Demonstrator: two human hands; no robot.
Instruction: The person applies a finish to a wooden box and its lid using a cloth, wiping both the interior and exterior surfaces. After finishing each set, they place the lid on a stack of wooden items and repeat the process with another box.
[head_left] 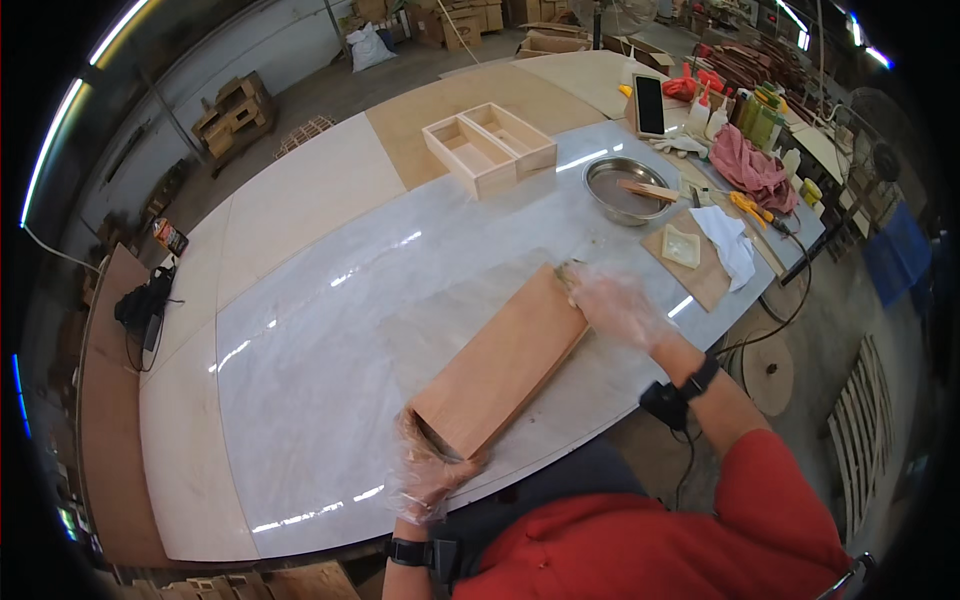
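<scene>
A long reddish-brown wooden box (505, 365) rests aslant on the plastic-covered table in front of me, a broad flat face turned up. Around its near end, my left hand (430, 480) is closed in a clear plastic glove, fingers at the edge and thumb on the near corner. My right hand (618, 305), gloved the same way, is at the far end with its fingers bent together. A small greenish pad or wad (568, 272) shows at those fingertips; its exact kind is unclear. The underside of the box is hidden.
Beyond the box stands a pale two-compartment wooden box (490, 150). To its right are a steel bowl (622, 190) with wood strips, a white dish (681, 246), a white cloth (727, 245), a phone (649, 106), bottles (718, 120) and a pink rag (750, 168). A cable (800, 265) hangs off the right edge.
</scene>
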